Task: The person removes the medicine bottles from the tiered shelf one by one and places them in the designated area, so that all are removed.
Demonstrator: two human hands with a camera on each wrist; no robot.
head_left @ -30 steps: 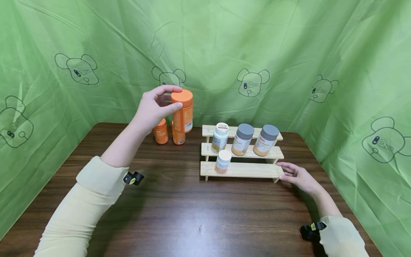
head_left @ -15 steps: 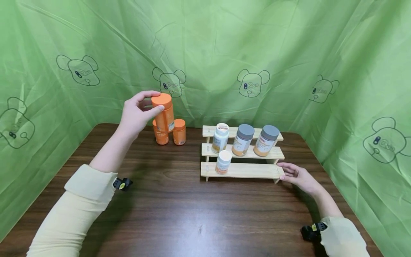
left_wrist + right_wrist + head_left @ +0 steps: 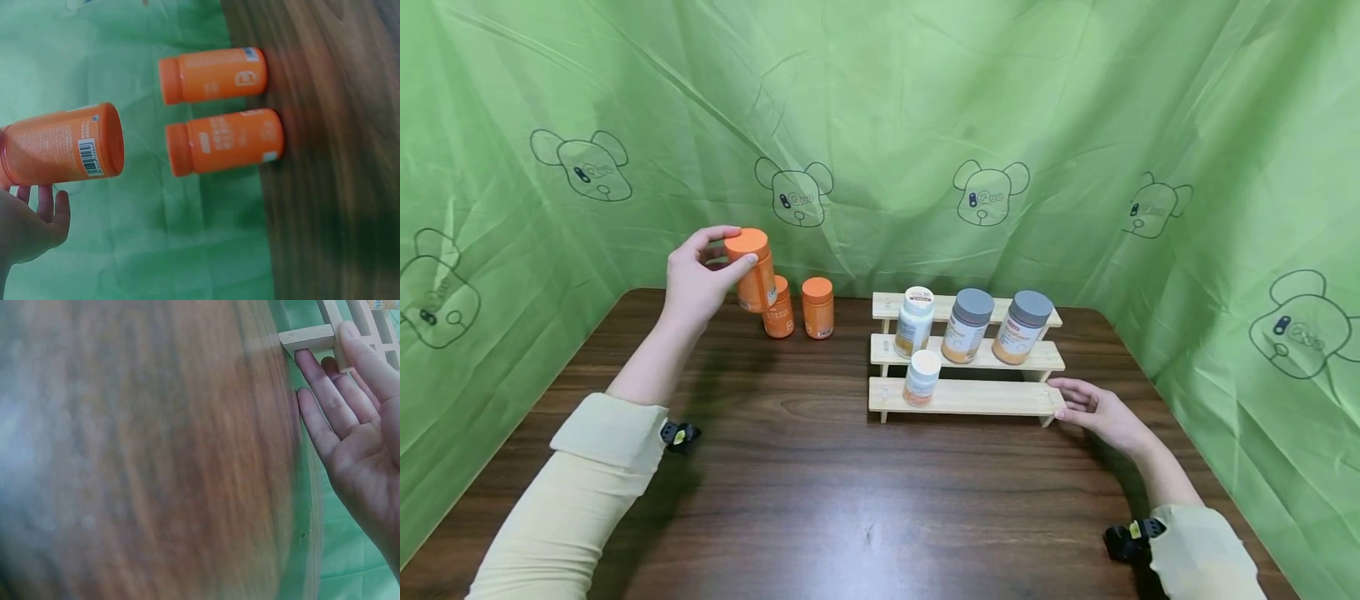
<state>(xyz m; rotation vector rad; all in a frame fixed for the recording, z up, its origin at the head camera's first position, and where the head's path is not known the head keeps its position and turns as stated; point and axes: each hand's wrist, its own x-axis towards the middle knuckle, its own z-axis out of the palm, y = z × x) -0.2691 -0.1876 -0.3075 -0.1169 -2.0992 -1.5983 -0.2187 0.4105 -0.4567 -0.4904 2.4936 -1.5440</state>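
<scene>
Head view: left fingers [image 3: 718, 234] grip a lidded orange jar [image 3: 757, 286], contents hidden

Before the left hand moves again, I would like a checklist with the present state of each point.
1. Left hand has a held orange bottle between thumb and fingers: ok.
2. Its base is off the table: ok.
3. Two standing orange bottles are upright: ok.
4. Right hand holds the wooden rack at one end: ok.
5. Grip firm enough: cannot tell.
</scene>
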